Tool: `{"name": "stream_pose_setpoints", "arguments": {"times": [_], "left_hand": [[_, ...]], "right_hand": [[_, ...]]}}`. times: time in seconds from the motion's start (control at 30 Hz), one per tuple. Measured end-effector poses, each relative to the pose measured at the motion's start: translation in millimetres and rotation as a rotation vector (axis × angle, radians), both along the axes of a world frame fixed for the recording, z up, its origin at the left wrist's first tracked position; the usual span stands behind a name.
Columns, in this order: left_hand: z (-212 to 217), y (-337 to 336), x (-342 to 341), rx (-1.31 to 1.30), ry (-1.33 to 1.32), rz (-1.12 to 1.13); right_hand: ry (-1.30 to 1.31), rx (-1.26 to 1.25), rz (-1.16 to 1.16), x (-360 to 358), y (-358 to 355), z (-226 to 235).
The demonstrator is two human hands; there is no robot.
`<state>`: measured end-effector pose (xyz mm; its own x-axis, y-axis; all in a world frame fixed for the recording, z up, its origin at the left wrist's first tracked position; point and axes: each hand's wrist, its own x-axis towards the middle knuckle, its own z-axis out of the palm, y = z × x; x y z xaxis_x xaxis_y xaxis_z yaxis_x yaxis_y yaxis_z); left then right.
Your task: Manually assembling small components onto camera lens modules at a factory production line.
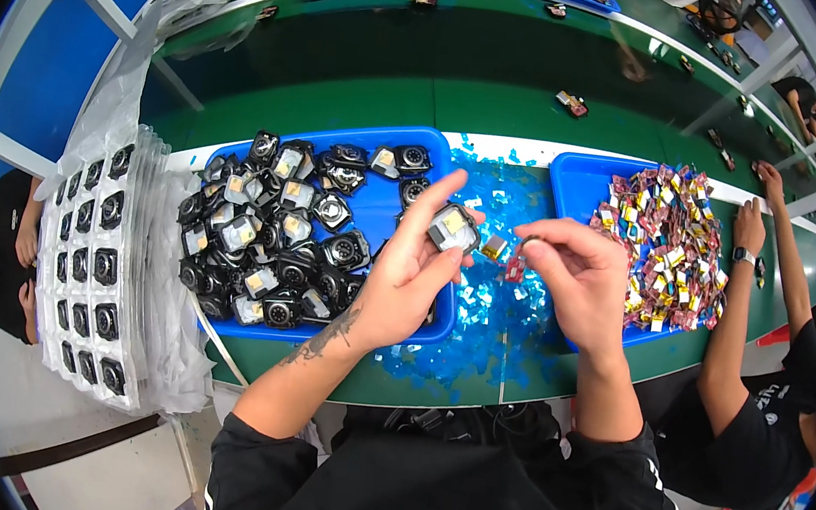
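My left hand holds a black watch case between thumb and fingers, its inside with a pale square part facing up. Close beside it, my right hand has thumb and index finger pinched on a small red circuit board. A small yellow-and-silver piece shows between the case and the board; whether it is joined to either I cannot tell. To the left, a blue tray carries many black watch cases. A second blue tray on the right is heaped with red circuit boards.
Scraps of shiny blue film litter the green bench between the trays. Beyond runs a green conveyor with scattered boards. Stacked clear plastic trays of watch cases stand at far left. A co-worker's arms reach in at the right.
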<state>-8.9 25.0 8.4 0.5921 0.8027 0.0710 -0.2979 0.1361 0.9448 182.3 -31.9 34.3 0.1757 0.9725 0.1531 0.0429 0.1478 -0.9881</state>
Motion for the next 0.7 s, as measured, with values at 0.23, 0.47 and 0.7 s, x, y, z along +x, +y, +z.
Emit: {"name": "stream_pose_setpoints", "arguments": {"times": [0.23,0.47,0.7], "left_hand": [[-12.8,1.1,1.1,-0.127,0.007,0.056],[-10.1,-3.9,2.4,-0.041,-0.01,0.114],[-4.4,-7.1,-1.3,0.034,0.002,-0.002]], "right_hand": [[-0.31,0.008,0.093,-12.5,6.2,1.8],[-0.228,-0.04,-0.041,-25.8,5.2,-6.7],[-0.416,0.019,0.008,-22.0,6.1,5.7]]}}
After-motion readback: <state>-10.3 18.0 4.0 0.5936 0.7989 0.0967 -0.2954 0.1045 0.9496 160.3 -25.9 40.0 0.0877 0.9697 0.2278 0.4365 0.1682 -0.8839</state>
